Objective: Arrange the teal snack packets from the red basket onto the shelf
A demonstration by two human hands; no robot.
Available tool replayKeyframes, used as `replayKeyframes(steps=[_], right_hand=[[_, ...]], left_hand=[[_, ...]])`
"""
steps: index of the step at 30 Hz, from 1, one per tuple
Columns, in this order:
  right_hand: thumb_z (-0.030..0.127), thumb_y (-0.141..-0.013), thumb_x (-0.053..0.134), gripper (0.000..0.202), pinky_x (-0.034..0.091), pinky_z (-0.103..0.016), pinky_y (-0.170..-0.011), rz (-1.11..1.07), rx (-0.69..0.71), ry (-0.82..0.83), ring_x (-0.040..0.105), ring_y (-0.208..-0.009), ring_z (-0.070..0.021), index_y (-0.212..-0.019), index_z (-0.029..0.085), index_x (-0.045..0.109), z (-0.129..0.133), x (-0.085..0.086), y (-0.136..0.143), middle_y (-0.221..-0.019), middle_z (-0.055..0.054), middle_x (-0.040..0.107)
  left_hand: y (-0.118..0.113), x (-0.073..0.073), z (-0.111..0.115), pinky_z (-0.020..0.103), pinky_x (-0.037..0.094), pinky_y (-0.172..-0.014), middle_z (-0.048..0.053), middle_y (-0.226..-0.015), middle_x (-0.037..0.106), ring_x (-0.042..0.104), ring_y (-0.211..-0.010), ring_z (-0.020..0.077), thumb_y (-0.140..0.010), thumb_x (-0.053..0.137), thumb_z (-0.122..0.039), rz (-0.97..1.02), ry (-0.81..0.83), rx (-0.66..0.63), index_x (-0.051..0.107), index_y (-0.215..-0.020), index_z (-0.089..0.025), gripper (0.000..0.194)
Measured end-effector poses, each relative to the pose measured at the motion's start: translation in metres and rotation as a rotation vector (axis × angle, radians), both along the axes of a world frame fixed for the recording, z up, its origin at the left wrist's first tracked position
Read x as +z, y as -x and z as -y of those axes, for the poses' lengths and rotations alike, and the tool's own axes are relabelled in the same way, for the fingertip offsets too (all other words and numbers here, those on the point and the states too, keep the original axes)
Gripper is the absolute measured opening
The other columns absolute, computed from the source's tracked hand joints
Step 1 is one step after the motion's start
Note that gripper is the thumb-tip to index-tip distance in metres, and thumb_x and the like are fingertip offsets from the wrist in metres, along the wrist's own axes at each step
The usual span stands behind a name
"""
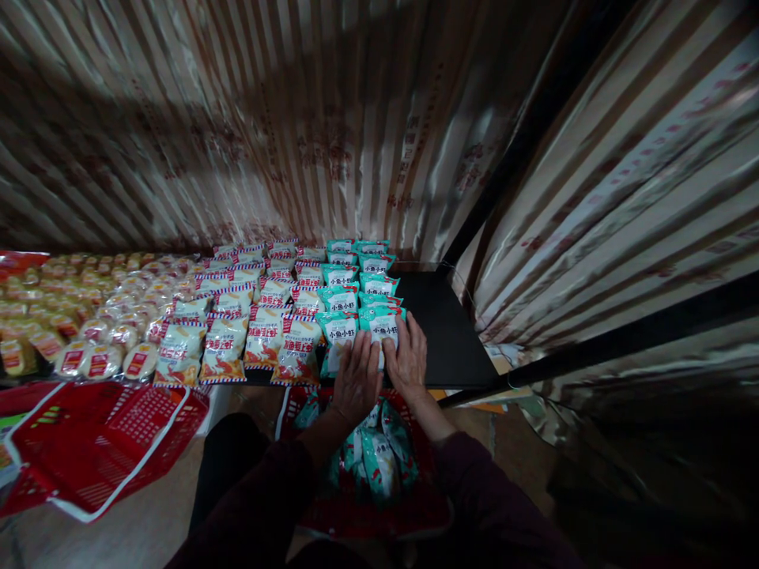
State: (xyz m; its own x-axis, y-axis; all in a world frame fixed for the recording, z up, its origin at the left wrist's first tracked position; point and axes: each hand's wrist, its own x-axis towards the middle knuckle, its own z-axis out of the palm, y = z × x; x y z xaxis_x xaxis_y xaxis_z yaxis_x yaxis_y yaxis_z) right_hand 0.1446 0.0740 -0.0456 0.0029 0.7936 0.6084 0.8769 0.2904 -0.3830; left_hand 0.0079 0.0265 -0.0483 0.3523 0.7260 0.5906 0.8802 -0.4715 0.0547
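Observation:
Two columns of teal-and-white snack bags [342, 299] stand on a black shelf [447, 324]. Both of my hands are at the front bag of the right column, a teal snack bag [379, 320]. My left hand [357, 378] lies with stretched fingers against the lower front of the bags, where the two columns meet. With its thumb on the front and its fingers at the right edge, my right hand [408, 356] grips that bag. The bag's lower part is hidden behind the hands. Below my forearms, a red basket [424, 514] holds several more teal bags [379, 462].
Left of the teal bags stand rows of white-and-orange snack bags [225, 344], then round wrapped cakes [100, 359]. A second red basket [112, 450] with a white handle sits at lower left. Dark metal bars [557, 359] and striped plastic sheeting [266, 118] border the shelf.

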Motion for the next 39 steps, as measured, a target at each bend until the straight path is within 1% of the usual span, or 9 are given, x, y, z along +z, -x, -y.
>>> replayKeyframes(steps=[3,6,8,13,18,21,24,33,39], right_hand=[[0.037,-0.094,0.039,0.052,0.028,-0.048,-0.109,0.132,0.039,-0.034,0.023,-0.14,-0.0282,-0.143,0.022,0.034,-0.001,0.016,-0.001,-0.152,-0.011,0.029],[0.038,-0.094,0.039,0.05,0.023,-0.048,-0.111,0.248,0.103,0.001,0.015,-0.143,-0.0281,-0.141,0.023,0.039,-0.011,0.037,0.002,-0.154,-0.009,0.025],[0.04,-0.094,0.036,0.051,0.021,-0.05,-0.112,0.274,0.099,0.041,0.012,-0.144,-0.0282,-0.142,0.022,0.038,-0.022,0.049,0.005,-0.154,-0.01,0.026],[0.051,-0.091,0.041,0.057,0.017,-0.053,-0.111,0.314,0.105,0.103,0.007,-0.144,-0.0317,-0.142,0.027,0.037,-0.052,0.065,0.017,-0.156,-0.005,0.022],[0.052,-0.092,0.037,0.055,0.02,-0.052,-0.11,0.312,0.112,0.182,0.021,-0.14,-0.0311,-0.14,0.027,0.041,-0.07,0.06,0.025,-0.151,-0.007,0.034],[0.052,-0.092,0.038,0.053,0.022,-0.051,-0.109,0.27,0.115,0.158,0.029,-0.137,-0.0307,-0.138,0.026,0.045,-0.074,0.053,0.026,-0.146,-0.007,0.043],[0.051,-0.091,0.04,0.051,0.023,-0.052,-0.109,0.239,0.139,0.124,0.031,-0.136,-0.0307,-0.135,0.026,0.049,-0.077,0.048,0.026,-0.142,-0.008,0.047],[0.05,-0.092,0.039,0.049,0.022,-0.052,-0.109,0.235,0.174,0.115,0.032,-0.136,-0.0294,-0.132,0.025,0.052,-0.08,0.045,0.025,-0.14,-0.008,0.05],[0.046,-0.093,0.037,0.051,0.018,-0.05,-0.112,0.2,0.175,0.067,0.028,-0.139,-0.0251,-0.137,0.022,0.045,-0.068,0.048,0.021,-0.146,-0.01,0.042]], left_hand=[[-0.007,-0.001,-0.002,0.049,0.029,-0.113,0.019,-0.15,0.032,0.014,-0.143,0.0311,-0.087,0.044,-0.018,-0.007,-0.006,-0.005,0.036,-0.137,-0.004,0.053],[-0.011,-0.003,-0.002,0.05,0.031,-0.113,0.021,-0.149,0.032,0.012,-0.143,0.0325,-0.084,0.044,-0.013,0.01,-0.015,0.003,0.04,-0.134,-0.002,0.051],[-0.013,-0.004,-0.001,0.052,0.031,-0.112,0.021,-0.149,0.031,0.01,-0.143,0.0341,-0.083,0.045,-0.012,0.026,-0.006,0.01,0.041,-0.133,-0.003,0.051],[-0.011,-0.004,0.001,0.055,0.027,-0.113,0.02,-0.15,0.029,0.005,-0.143,0.0364,-0.081,0.049,-0.014,0.049,0.048,-0.017,0.037,-0.137,-0.004,0.058],[-0.01,-0.002,-0.001,0.055,0.026,-0.114,0.019,-0.152,0.027,0.006,-0.144,0.0349,-0.08,0.05,-0.016,0.058,0.085,-0.008,0.032,-0.141,-0.006,0.063],[-0.01,-0.003,-0.002,0.055,0.026,-0.114,0.018,-0.151,0.029,0.009,-0.144,0.0344,-0.081,0.049,-0.018,0.056,0.078,0.007,0.033,-0.14,-0.007,0.062],[-0.01,-0.005,-0.003,0.055,0.024,-0.115,0.018,-0.151,0.029,0.011,-0.144,0.0331,-0.082,0.049,-0.02,0.048,0.073,0.008,0.032,-0.141,-0.007,0.063],[-0.008,-0.003,-0.003,0.053,0.023,-0.114,0.017,-0.152,0.028,0.012,-0.144,0.0315,-0.082,0.049,-0.021,0.036,0.073,0.012,0.032,-0.141,-0.008,0.063],[-0.002,0.001,0.003,0.053,0.025,-0.114,0.017,-0.152,0.027,0.015,-0.143,0.0306,-0.084,0.048,-0.024,0.037,0.047,-0.002,0.03,-0.142,-0.008,0.063]])
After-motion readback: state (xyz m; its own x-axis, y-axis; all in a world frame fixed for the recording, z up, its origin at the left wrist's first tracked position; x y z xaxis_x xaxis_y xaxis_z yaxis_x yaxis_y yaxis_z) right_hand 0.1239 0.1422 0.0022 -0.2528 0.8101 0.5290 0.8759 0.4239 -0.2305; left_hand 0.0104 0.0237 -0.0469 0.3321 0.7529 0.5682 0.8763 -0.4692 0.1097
